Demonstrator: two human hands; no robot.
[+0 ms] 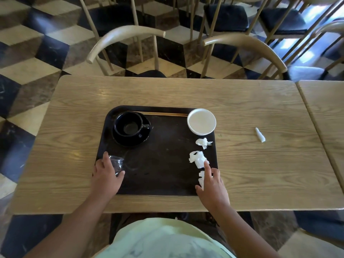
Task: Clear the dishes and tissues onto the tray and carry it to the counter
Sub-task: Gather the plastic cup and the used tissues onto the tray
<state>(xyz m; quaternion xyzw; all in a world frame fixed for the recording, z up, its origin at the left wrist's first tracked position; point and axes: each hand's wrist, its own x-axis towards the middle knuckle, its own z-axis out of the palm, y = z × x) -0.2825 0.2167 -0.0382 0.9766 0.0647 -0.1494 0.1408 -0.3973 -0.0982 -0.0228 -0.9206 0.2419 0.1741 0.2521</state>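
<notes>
Dark tray (158, 164) sits mid-bench (74, 127). Left hand (106, 175) at the tray's near-left corner, fingers curled around a small clear glass (116, 163), gripping it on the tray surface. Right hand (212, 185) at the tray's near-right edge, fingers loose and spread, gripping nothing; index fingertip touches a crumpled tissue (197, 159). Another tissue scrap (201, 178) lies just under that hand's fingers, a third (203, 142) farther up, near the white bowl (201, 121) on the tray's far-right corner. Black cup (128, 123) on black saucer (130, 140) far-left, chopsticks (160, 113) along the far rim. One rolled tissue (260, 135) lies off the tray on the bench, well right of the right hand.
</notes>
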